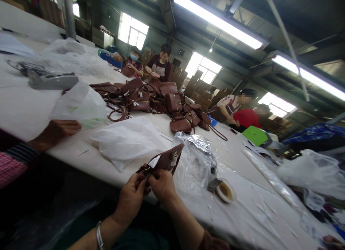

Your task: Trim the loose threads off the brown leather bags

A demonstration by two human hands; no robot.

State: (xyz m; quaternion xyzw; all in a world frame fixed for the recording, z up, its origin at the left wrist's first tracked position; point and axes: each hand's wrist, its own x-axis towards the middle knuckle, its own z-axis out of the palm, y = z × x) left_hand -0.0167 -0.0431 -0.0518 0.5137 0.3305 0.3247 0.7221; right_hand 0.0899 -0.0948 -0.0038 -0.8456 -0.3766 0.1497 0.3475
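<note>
Near the table's front edge, my two hands come together on a small brown handbag (167, 160). My left hand (131, 193), with a silver bracelet on its wrist, pinches the bag's near end, perhaps at its strap. Beside it, my right hand (164, 186) has closed fingers on the same end. The bag is tilted, its far corner pointing up and right, with a white tag (153, 161) and a metal clasp showing. What lies right between my fingertips is hidden. A white sheet-like bag (132, 140) lies just beyond, and crumpled clear plastic (192, 171) sits to the right.
A heap of brown handbags (140, 99) covers the table's middle. Another person's hand (58, 133) rests at left beside a plastic bag (81, 104). A round dish of brown stuff (225, 191) stands at right near a small grey box (214, 184). Several people work across the table.
</note>
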